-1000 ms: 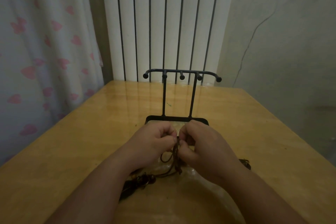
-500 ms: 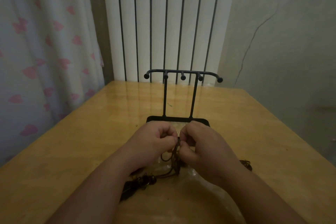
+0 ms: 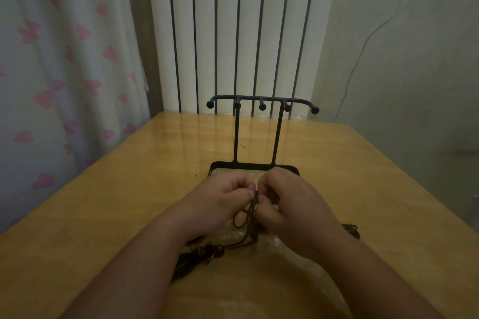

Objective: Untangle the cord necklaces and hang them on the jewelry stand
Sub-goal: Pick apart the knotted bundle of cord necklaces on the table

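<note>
Nothing has shifted this past second: my left hand (image 3: pixel 223 198) and right hand (image 3: pixel 293 204) still pinch the knotted cords (image 3: pixel 250 217) between them, just in front of the bare stand (image 3: pixel 236 134) — so, I judge, the untangling drags on.

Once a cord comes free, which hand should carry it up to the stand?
Probably the right hand: it pinches the cords like the left hand, but sits nearer the stand, its knuckles at the base.

Glossy wooden table (image 3: pixel 103 215), metal stand (image 3: pixel 236 132)
</note>
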